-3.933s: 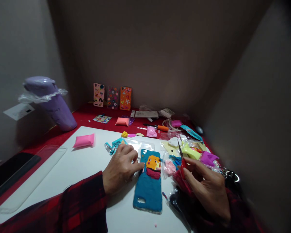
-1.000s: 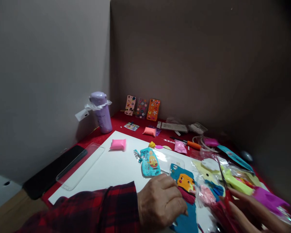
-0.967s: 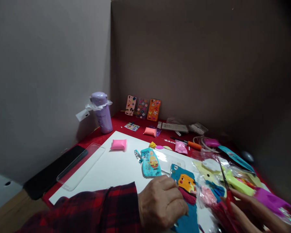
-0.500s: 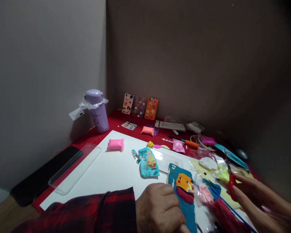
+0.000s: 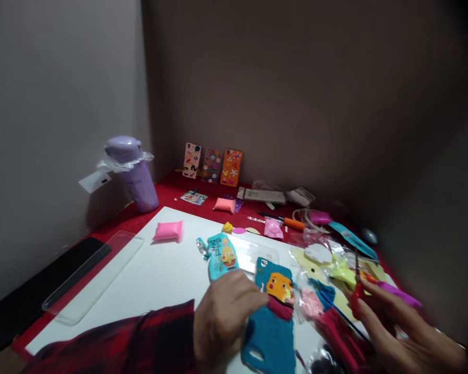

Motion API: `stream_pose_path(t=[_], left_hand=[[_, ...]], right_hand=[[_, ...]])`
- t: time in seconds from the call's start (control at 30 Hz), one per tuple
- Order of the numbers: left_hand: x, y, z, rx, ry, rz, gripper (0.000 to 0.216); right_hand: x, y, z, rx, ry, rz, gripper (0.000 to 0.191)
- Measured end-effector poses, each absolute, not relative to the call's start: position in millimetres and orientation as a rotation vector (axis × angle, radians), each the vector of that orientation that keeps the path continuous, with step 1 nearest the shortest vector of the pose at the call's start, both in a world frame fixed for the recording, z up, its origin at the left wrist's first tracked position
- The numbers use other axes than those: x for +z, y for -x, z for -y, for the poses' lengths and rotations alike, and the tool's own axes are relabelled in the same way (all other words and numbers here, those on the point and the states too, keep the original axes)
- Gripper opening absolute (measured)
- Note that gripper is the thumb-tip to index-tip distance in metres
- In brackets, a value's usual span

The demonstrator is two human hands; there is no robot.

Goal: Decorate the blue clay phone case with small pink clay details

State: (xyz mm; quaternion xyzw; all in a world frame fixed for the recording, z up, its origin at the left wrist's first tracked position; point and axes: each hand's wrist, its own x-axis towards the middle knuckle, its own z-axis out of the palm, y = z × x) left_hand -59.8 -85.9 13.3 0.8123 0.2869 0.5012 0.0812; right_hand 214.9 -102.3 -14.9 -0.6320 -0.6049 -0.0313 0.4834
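Observation:
A teal clay-covered phone case [image 5: 271,324] with an orange face and a dark pink band lies on the white sheet [image 5: 140,275]. My left hand [image 5: 224,319], fingers curled, rests on the case's left edge and holds it down. My right hand [image 5: 403,337] is at the lower right, closed on small red-handled scissors [image 5: 356,291] that point upward. The hand sits among bags of coloured clay [image 5: 327,311]. A teal printed pouch [image 5: 220,254] lies just beyond my left hand.
A purple bottle [image 5: 130,171] stands at the back left. Three decorated cases [image 5: 212,166] lean on the far wall. A pink clay pack [image 5: 167,230], a clear case [image 5: 91,275], an orange-handled tool [image 5: 284,222] and loose packets lie on the red cloth [image 5: 171,189].
The view has swung right and down. My left hand stays on the teal case. My right hand with the scissors has shifted slightly among the clay bags.

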Motion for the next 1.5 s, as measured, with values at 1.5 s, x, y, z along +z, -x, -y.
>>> stream_pose_path(t=[1.5], left_hand=[[19.4, 52.0, 44.0, 0.734, -2.609, -1.036, 0.017]], right_hand=[[7.9, -201.3, 104.2, -0.068, 1.391, 1.572, 0.020]])
